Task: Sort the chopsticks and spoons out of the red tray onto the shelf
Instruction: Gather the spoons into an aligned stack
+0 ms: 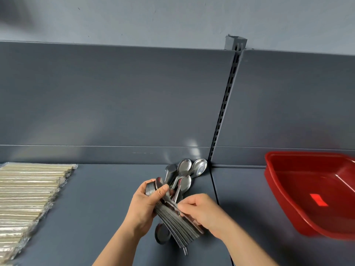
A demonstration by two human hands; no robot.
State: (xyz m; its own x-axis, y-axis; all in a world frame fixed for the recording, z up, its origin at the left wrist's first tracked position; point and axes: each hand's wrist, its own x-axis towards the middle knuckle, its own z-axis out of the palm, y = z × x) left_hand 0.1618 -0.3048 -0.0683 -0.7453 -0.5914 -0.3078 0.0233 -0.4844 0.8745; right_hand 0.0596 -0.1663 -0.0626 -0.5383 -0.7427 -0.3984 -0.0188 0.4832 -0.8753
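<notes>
My left hand (143, 206) grips a thick stack of steel spoons (178, 229) above the grey shelf (96, 208), handles fanning toward me. My right hand (201, 212) pinches the handles on top of that stack. Several loose spoons (185, 169) lie behind the hands against the shelf's back panel. One more spoon bowl (161, 235) lies on the shelf under the stack. Wrapped chopsticks (25, 198) lie in a row at the shelf's left. The red tray (278, 181) stands on the shelf at the right, with only a red label showing inside it.
A slotted upright post (226, 100) divides the grey back panel just behind the loose spoons. A seam runs down the shelf between the spoons and the tray. The blue-grey wall rises above the panel.
</notes>
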